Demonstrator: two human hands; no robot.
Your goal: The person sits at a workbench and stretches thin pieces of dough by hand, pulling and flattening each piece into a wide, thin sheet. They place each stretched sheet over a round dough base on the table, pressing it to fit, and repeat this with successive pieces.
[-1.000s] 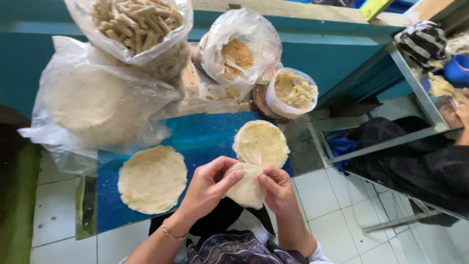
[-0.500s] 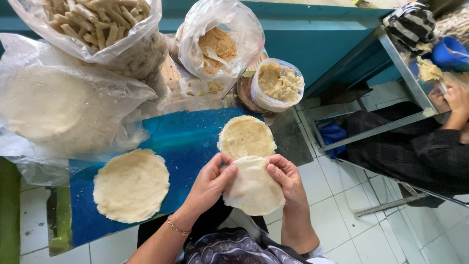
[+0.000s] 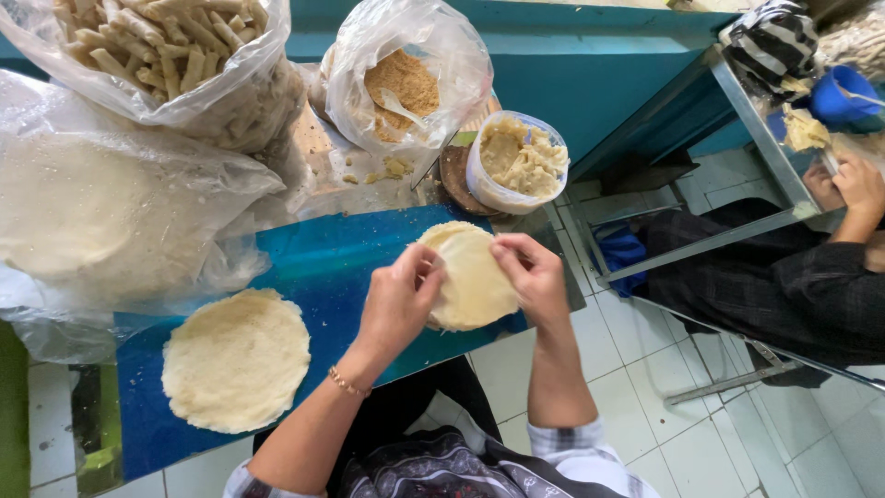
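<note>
Both hands have lifted the top wrapper (image 3: 472, 277) further over the blue board (image 3: 304, 267); left hand (image 3: 401, 300) and right hand (image 3: 530, 277) pinch its edges. Looks thin, so pulling unevenly could tear it.

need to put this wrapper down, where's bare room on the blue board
Bare blue board lies between the flat wrapper and the left hand, and below the clear bag. Crowded at the far edge: crumb bag, filling tub. The right hand also holds the round wrapper.
</note>
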